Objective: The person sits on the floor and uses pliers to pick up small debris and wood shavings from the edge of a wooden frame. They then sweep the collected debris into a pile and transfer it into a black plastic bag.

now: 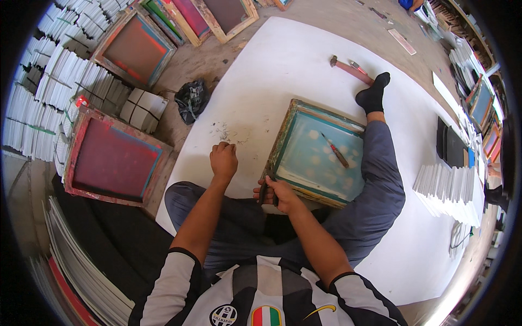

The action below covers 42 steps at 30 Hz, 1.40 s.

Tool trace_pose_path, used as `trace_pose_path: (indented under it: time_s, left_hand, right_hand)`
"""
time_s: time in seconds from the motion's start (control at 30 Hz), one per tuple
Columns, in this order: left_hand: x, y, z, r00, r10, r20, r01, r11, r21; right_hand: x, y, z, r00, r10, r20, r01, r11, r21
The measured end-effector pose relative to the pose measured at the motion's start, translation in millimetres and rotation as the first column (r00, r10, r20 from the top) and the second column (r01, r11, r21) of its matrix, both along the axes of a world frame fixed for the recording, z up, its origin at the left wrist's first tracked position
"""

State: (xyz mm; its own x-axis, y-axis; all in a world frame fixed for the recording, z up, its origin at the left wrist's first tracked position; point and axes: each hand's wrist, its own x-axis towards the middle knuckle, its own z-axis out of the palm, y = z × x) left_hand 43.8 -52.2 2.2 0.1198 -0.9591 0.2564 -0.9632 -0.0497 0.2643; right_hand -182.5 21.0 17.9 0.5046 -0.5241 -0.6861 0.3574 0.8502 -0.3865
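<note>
My left hand hangs over the white sheet with its fingers curled closed; whatever they may hold is hidden. Small dark bits, thin like pulled staples, lie scattered just beyond it. In my right hand is a pair of dark pliers, the handles gripped in the fingers. A wooden screen-printing frame with pale blue mesh lies between my legs, its near left corner touching or almost touching the pliers. Across the mesh rests a screwdriver with a red and black handle.
White sheeting covers the floor under me. A hammer and a small red-and-silver tool lie by my foot. A black plastic bag, a red-mesh frame and paper stacks stand left. More white stacks stand right.
</note>
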Motion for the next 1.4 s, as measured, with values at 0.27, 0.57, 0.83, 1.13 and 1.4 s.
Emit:
trace_pose_path:
  time_s: [0.27,0.57,0.83,1.13,1.4]
  left_hand:
    - [8.9,15.2,-10.4,0.99,0.088,-0.106,-0.066,0.978,0.198]
    - [-9.1,21.3,-11.5,0.928,-0.024,-0.371,0.174,0.909,0.378]
    - [-11.0,22.9,-8.7,0.899,-0.014,-0.438,0.214,0.885,0.412]
    - [-14.2,23.8,-14.1,0.896,-0.018,-0.444,0.228,0.876,0.425]
    - [-13.8,23.8,-26.2,0.848,-0.002,-0.53,0.232,0.9,0.368]
  right_hand:
    - [11.5,6.7,-2.7,1.0,0.018,0.018,-0.02,0.998,0.066]
    - [14.0,7.3,-9.6,0.999,0.016,0.034,-0.018,0.998,0.054]
    - [33.9,9.0,-6.9,0.95,-0.072,-0.303,0.082,0.996,0.02]
    - [63.3,21.2,-12.0,0.779,-0.208,-0.591,0.071,0.967,-0.246]
    - [53.8,15.9,7.5,0.84,-0.128,-0.527,0.064,0.988,-0.138]
